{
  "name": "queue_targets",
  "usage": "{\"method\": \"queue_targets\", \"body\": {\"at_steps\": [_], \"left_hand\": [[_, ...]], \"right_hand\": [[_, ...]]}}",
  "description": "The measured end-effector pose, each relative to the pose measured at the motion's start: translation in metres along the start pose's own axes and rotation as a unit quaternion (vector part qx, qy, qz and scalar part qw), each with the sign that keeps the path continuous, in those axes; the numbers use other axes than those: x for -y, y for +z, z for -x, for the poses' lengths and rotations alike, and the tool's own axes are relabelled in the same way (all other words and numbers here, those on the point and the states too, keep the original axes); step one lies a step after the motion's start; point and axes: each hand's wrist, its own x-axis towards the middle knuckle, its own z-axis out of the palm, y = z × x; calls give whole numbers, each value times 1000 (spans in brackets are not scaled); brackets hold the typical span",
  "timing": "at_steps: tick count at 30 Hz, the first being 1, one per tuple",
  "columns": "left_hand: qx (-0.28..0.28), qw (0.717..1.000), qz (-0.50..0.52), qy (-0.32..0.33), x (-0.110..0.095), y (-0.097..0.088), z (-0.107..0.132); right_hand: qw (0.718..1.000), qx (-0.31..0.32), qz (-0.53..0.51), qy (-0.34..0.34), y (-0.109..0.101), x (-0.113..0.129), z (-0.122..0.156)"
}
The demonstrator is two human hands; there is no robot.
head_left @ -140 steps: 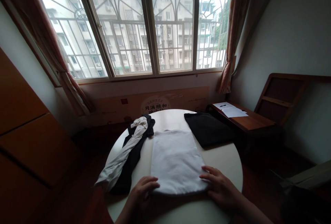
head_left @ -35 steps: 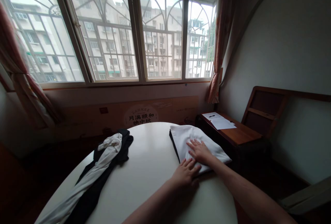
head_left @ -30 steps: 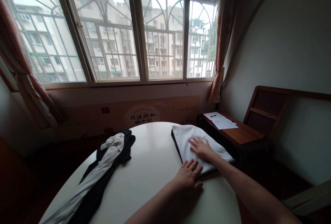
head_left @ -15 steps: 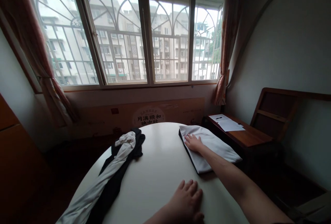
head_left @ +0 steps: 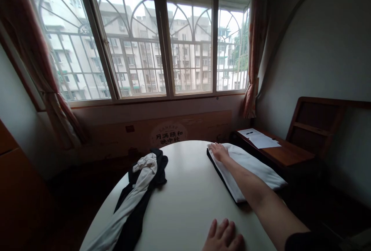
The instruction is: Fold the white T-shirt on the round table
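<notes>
A folded white garment (head_left: 252, 164) with a black garment showing along its edge lies at the right side of the round white table (head_left: 179, 204). My right hand (head_left: 219, 151) rests flat on its far left corner, fingers apart. Near the table's front my left hand (head_left: 224, 237) lies palm down on or just above the tabletop, fingers spread and holding nothing; its wrist is cut off by the frame's lower edge. Along the table's left side stretch a crumpled white garment (head_left: 133, 197) and a black garment (head_left: 160, 166) under it, neither one touched by a hand.
To the right stands a low wooden table (head_left: 295, 156) with paper sheets (head_left: 262, 139) and a pen (head_left: 249, 133). A wooden chair back (head_left: 315, 123) is behind it. A cardboard box (head_left: 203, 125) leans below the barred windows. An orange-brown cabinet (head_left: 17, 189) stands at the left.
My right hand has slid toward the far corner of the folded white garment. My left hand is lower in the picture, nearer me. The view has shifted slightly.
</notes>
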Motion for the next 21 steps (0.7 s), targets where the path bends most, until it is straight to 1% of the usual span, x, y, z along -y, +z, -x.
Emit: {"method": "queue_targets", "body": {"at_steps": [4, 6, 9, 11, 12, 13, 15, 17, 19, 20, 21], "left_hand": [[2, 1000, 21, -13, 0, 1, -1], [15, 999, 36, -15, 0, -2, -1], [39, 997, 66, -19, 0, -13, 0], [43, 992, 111, -33, -1, -23, 0], [30, 988, 145, -49, -2, -30, 0], [3, 980, 184, -75, -3, -37, 1], [-81, 950, 260, -151, -3, -54, 1], [-169, 900, 321, -240, 1, -71, 1], [-229, 835, 383, -322, 11, -85, 0], [-254, 794, 418, -360, 17, -91, 0], [-280, 748, 455, -395, 24, -95, 0]], "right_hand": [[998, 48, -29, 4, 12, -1, -9], [996, 53, -65, 6, 16, -2, -9], [988, 32, -154, 9, 13, 1, -6], [972, 5, -235, 5, 7, 8, 1], [960, -11, -280, 1, 4, 14, 6], [944, -29, -328, -3, 1, 21, 13], [903, -61, -425, -4, -1, 36, 32], [853, -75, -517, 7, 0, 52, 58], [797, -65, -599, 32, 6, 66, 87], [769, -54, -635, 49, 9, 71, 102], [741, -40, -667, 67, 13, 76, 117]]}}
